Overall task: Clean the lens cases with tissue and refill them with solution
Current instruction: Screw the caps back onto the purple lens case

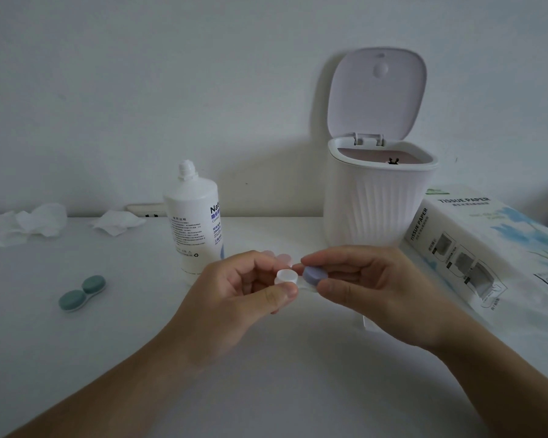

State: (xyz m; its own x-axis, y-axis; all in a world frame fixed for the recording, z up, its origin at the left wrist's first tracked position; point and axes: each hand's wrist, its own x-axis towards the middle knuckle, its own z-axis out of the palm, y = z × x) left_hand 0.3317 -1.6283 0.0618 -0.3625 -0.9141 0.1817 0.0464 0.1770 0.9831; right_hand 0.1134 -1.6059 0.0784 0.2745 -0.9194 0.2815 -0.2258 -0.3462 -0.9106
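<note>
Bin (374,203): white, ribbed wall, stands at back of table (108,327) against wall, lid (377,93) hinged fully up. Inside shows a pinkish liner; a small dark item sits near the front rim, contents otherwise not readable.

Solution bottle (195,226): white, upright, cap off, threaded neck exposed, label w/ blue print. Fill level cannot be told.

Tissue pack (487,248): right of bin, lying on its side, marked "TISSUE PAPER", tissues inside.

Lens case in hand (298,278): held above table, centre of view, in front of bottle. One white cap, one purple cap, both seated on a clear base. Interior not visible.

Left hand (234,289): fingers curled, thumb and fingers pinch the white cap. Right hand (361,282): fingers curled, thumb and forefinger pinch the purple-cap end.

Pink case (280,259): behind the hands, beside bottle base, mostly hidden.

Green case (82,293): on table at left, both caps on, well apart from hands.

Crumpled tissues (29,224): far left, at table's back edge; one more (117,222) near bottle.
</note>
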